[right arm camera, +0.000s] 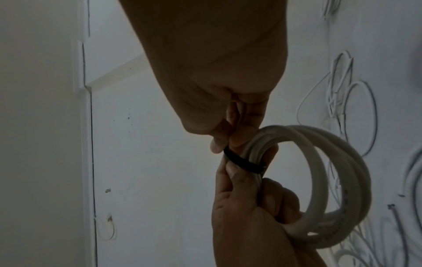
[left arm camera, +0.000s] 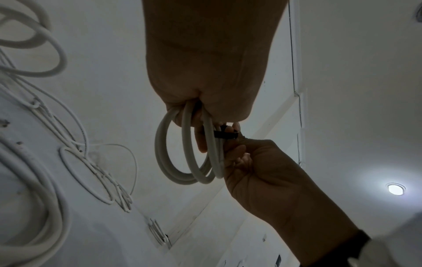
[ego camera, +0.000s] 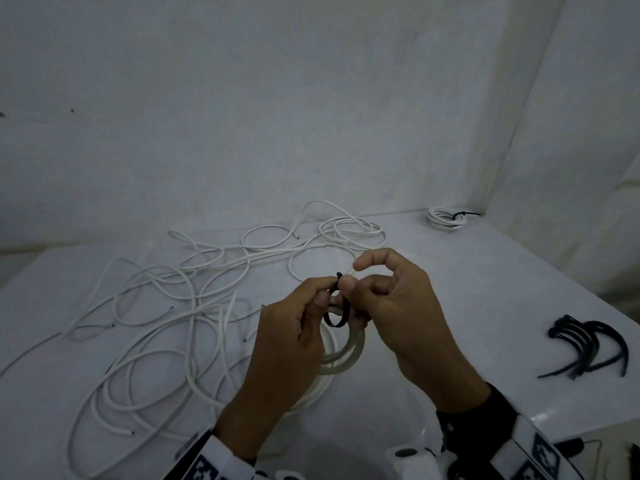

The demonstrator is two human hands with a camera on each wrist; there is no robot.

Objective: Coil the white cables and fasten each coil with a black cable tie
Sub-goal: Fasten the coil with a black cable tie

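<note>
Above the white table (ego camera: 485, 289) my two hands meet on a small coil of white cable (ego camera: 346, 355). My left hand (ego camera: 294, 327) has its fingers curled round the coil (left arm camera: 182, 153), and its thumb and forefinger pinch a black cable tie (ego camera: 337, 317) looped around the bundled strands. My right hand (ego camera: 398, 306) pinches the same tie (right arm camera: 242, 162) from the other side, forefinger raised. In the right wrist view the tie crosses the coil (right arm camera: 319, 171) between both hands' fingertips. The tie's head is mostly hidden by fingers.
Several loose white cables (ego camera: 166, 306) lie tangled over the left and far side of the table. A tied coil (ego camera: 446, 219) sits in the far right corner by the wall. A bunch of spare black ties (ego camera: 588, 344) lies at the right near the table edge.
</note>
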